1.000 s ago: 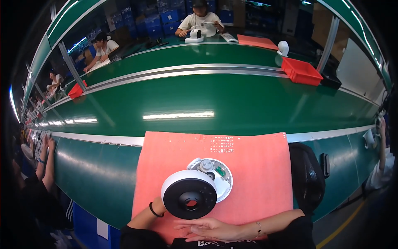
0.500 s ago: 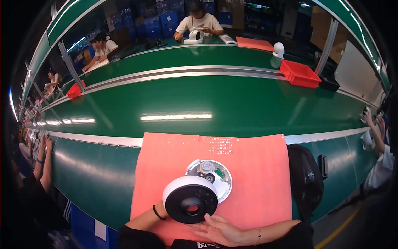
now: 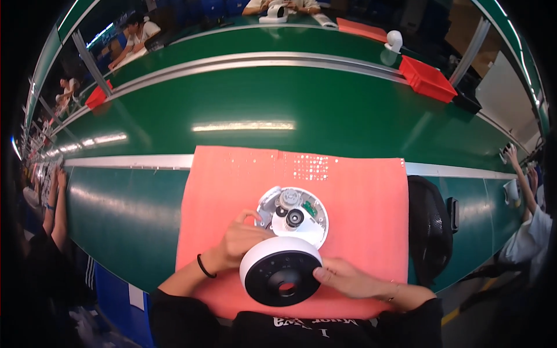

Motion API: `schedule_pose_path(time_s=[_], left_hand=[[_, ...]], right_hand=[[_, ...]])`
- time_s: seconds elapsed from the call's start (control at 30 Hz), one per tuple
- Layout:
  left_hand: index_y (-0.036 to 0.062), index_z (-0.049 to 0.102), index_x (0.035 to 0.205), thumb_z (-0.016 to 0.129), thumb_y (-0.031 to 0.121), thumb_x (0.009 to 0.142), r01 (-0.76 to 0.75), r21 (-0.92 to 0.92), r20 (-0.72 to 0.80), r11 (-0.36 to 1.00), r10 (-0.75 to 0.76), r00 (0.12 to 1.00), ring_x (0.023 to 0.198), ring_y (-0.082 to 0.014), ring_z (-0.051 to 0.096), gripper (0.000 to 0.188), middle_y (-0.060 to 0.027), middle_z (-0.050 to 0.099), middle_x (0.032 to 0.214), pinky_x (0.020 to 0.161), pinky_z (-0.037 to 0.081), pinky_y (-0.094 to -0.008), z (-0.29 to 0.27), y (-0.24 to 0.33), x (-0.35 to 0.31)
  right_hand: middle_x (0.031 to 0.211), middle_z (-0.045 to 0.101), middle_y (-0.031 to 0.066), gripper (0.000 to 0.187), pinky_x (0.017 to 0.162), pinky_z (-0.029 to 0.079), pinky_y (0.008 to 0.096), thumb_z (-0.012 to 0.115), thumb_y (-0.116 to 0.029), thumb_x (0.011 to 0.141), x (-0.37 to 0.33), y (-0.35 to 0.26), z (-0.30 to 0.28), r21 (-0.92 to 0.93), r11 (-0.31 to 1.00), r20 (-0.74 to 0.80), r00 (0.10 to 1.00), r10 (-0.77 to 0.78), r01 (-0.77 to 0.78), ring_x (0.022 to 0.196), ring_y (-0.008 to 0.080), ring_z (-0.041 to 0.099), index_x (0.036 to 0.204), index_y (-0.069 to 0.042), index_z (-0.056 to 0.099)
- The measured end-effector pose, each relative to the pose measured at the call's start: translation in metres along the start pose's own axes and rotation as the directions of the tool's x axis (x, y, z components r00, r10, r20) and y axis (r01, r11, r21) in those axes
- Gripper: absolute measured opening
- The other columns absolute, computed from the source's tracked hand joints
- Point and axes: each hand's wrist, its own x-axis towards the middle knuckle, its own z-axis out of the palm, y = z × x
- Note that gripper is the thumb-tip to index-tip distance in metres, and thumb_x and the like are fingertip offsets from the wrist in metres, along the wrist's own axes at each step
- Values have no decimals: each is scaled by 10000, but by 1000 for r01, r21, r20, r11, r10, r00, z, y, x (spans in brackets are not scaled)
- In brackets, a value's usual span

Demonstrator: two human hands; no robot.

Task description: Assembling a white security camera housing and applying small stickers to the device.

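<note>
Left arm (image 3: 187, 282): I see my forearm slanting up and inward.
Left hand (image 3: 241, 239): back uppermost, one finger (image 3: 249, 215) crooked, the rest partly hidden.
Right arm (image 3: 409, 294): my forearm angles in leftward.
Right hand (image 3: 351, 281): thumb (image 3: 325, 275) stretched inward, other fingers mostly hidden from me.

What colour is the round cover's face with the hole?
The cover's face is black; the head view shows it best.

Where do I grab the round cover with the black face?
I'd grip the black-faced cover by its right edge, from the right: that curved edge looks clear of the open white base, and the right hand has its thumb there.
</note>
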Motion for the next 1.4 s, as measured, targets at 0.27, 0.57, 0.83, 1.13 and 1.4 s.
schedule_pose_path(time_s=[0.27, 0.57, 0.83, 1.13, 1.4], left_hand=[[111, 678, 829, 732, 159, 679, 100, 193, -12, 976, -100, 995, 1223, -349, 454, 166, -81, 607, 1139, 997, 230, -517, -1, 17, 9], [75, 702, 932, 695, 134, 675, 400, -146, -20, 905, -407, 913, 1328, -449, 249, 264, -246, 308, 1402, 1069, 250, -521, -12, 39, 5], [15, 672, 854, 717, 179, 716, 577, -214, -238, 788, -615, 752, 774, -270, 673, 219, -182, 658, 990, 716, 522, -322, -2, 49, 10], [-17, 648, 804, 723, 175, 758, 808, 7, 12, 589, -808, 589, 681, -210, 674, 212, -103, 666, 730, 695, 561, -299, -27, 57, 43], [-19, 661, 805, 744, 279, 735, 799, 32, 14, 600, -800, 600, 568, -222, 650, 317, -132, 632, 623, 634, 543, -289, -26, 55, 43]], right_hand=[[639, 557, 75, 265, 540, 399, 273, 621, -275, 864, 31, -70, -41, -494, 869, -215, 971, -107, -14, 580, 102, 505, 851, -12, 592], [613, 506, 73, 270, 542, 366, 287, 636, -215, 834, 110, -92, -67, -731, 600, 149, 934, -325, 325, 561, 142, 474, 694, 2, 557], [629, 539, 60, 218, 562, 375, 287, 667, -213, 785, 116, -78, -71, -676, 625, 167, 907, -386, 390, 600, 161, 511, 719, -23, 583], [807, 488, 19, 225, 579, 397, 246, 705, -150, 737, 116, -83, -85, -708, 616, 88, 909, -408, 345, 732, 103, 482, 784, -28, 522], [897, 490, 39, 316, 604, 448, 243, 719, -165, 721, 124, -86, -64, -666, 678, 87, 935, -343, 311, 810, 107, 503, 910, -32, 505]])
